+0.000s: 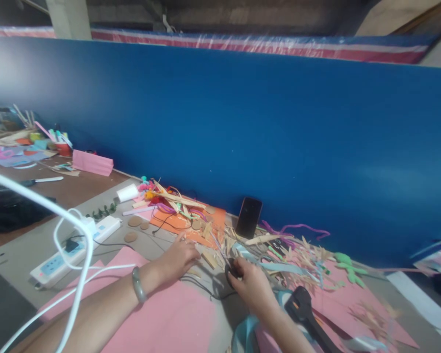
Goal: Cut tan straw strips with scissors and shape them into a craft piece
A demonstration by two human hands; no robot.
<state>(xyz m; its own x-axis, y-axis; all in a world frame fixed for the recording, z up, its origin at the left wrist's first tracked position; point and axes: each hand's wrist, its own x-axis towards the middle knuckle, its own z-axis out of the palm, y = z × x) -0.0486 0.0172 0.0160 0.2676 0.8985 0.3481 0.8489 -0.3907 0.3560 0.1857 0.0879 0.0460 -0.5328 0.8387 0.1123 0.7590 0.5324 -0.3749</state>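
One pair of slim, dark-handled scissors [226,261] is held above the surface [22,250] in the right hand [245,279], whose fingers hide part of the handle. Near a flat wooden piece [209,260], the left hand [180,257] curls (its grip I cannot tell). Ragged pale shavings [306,259] blur together.

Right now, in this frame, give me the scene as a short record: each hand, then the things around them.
Left hand: low beside wood scraps; whether it grips anything is unclear
Left wrist: greyish-green bangle
Right hand: holds scissors by the dark handles
Beside right forearm: black tool, probably a glue gun
Under left forearm: pink sheet
Leaning on blue panel: dark phone
Left side: white power strip
Right side: green fuzzy figure
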